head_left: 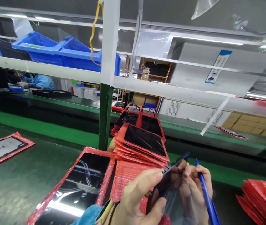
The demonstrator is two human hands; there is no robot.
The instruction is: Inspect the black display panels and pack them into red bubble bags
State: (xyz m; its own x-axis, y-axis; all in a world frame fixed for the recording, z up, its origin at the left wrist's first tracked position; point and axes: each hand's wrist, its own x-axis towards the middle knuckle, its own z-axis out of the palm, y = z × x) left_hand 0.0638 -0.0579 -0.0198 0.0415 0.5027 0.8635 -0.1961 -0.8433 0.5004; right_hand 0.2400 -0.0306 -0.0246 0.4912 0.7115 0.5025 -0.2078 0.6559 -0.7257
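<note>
My left hand (pixel 139 195) grips a thin black panel (pixel 168 179) by its near edge, fingers curled round it, and tilts it up at the bottom centre. My right hand (pixel 195 187) pinches the same panel's upper edge with the fingertips and also carries a blue pen (pixel 207 195) that points up. A clear film seems to cover the panel's lower part. Just beyond the hands lies a stack of red bubble bags with black panels (pixel 142 140).
A dark panel on red bubble wrap (pixel 81 184) lies left of my hands, another (pixel 1 150) at the far left. Loose red bags (pixel 262 193) pile at the right. A green post (pixel 104 115) stands ahead. Blue bins (pixel 60 51) sit on the shelf; a person in blue (pixel 38 82) works far left.
</note>
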